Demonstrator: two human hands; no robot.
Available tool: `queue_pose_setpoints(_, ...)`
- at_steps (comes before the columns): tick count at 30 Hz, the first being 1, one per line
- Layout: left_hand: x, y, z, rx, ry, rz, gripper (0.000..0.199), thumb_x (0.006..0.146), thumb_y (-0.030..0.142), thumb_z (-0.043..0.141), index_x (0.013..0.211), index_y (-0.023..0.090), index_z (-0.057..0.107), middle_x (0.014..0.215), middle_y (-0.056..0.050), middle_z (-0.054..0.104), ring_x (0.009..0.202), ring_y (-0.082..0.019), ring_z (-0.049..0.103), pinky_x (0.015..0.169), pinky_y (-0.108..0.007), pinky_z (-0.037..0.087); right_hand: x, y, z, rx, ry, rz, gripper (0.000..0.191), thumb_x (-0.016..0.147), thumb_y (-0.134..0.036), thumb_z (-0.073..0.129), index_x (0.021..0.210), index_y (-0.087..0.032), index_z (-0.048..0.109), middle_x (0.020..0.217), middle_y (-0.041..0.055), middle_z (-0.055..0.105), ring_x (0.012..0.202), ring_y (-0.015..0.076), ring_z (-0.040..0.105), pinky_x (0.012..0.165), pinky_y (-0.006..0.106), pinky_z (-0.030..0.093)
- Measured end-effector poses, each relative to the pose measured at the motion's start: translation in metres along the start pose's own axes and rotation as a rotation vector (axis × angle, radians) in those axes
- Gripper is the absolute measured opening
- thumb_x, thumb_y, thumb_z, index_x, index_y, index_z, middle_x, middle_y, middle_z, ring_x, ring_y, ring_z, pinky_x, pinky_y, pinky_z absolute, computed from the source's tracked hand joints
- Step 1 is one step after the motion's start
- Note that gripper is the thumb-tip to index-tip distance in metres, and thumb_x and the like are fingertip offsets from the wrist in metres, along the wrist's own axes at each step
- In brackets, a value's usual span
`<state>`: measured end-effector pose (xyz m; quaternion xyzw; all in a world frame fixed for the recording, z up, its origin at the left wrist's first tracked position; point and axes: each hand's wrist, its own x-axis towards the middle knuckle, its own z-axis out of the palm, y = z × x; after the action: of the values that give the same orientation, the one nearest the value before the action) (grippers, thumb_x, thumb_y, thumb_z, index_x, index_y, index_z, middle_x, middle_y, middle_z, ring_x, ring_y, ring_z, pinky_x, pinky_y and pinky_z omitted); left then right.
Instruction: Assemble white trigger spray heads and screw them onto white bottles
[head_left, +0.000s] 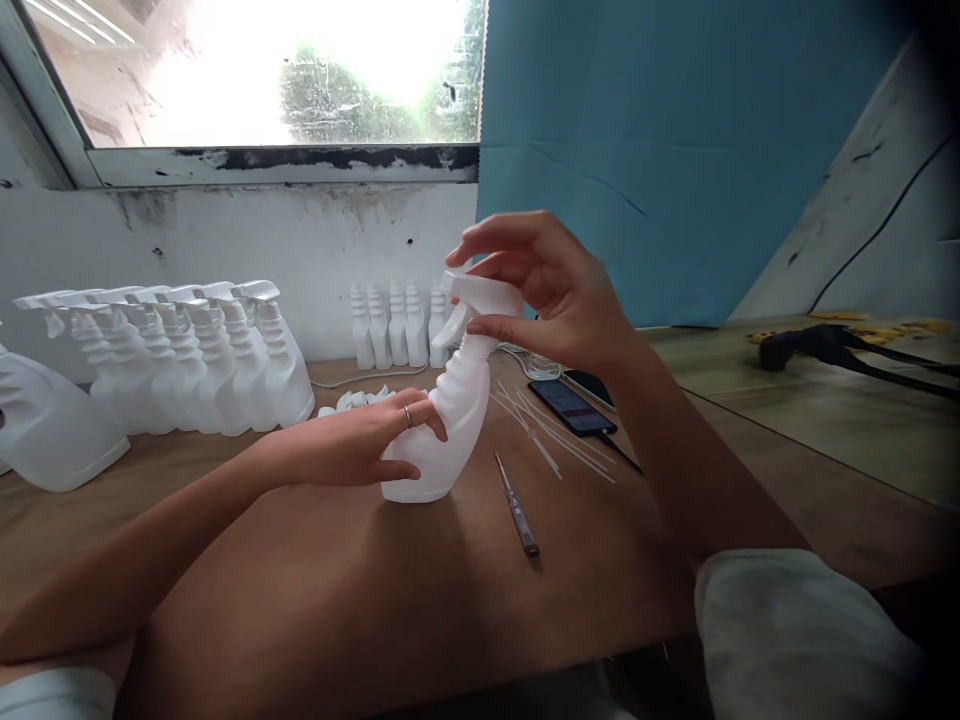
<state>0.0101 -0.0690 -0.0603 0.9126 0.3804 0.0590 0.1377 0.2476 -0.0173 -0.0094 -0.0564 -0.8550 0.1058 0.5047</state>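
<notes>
L hand (397, 435) fingers clamped on white translucent plastic spray bottle (457, 425), prob. to steady it upright on brown table (315, 600); R fingers pinch white trigger head (487, 292), prob. for alignment w/ neck.

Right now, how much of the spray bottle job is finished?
The row of bottles looks done, with spray tops on. In hand: the left hand grips a white bottle; the right hand holds its spray top. Perhaps left: loose thin tubes and small bottles showing no spray tops.
</notes>
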Motion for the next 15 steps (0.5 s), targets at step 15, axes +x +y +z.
queue_pose_setpoints(15, -0.003, -0.013, -0.017, -0.048, -0.113, -0.024, 0.039, 0.087, 0.04, 0.055, 0.124, 0.031, 0.046, 0.124, -0.004, 0.054, 0.088, -0.017, 0.06, 0.072, -0.026, 0.047, 0.0, 0.02, 0.029, 0.22, 0.077, 0.153, 0.029, 0.075, -0.033, 0.074, 0.103, -0.027, 0.069, 0.115, 0.0015, 0.063, 0.111, 0.0205, 0.057, 0.092, 0.037, 0.052)
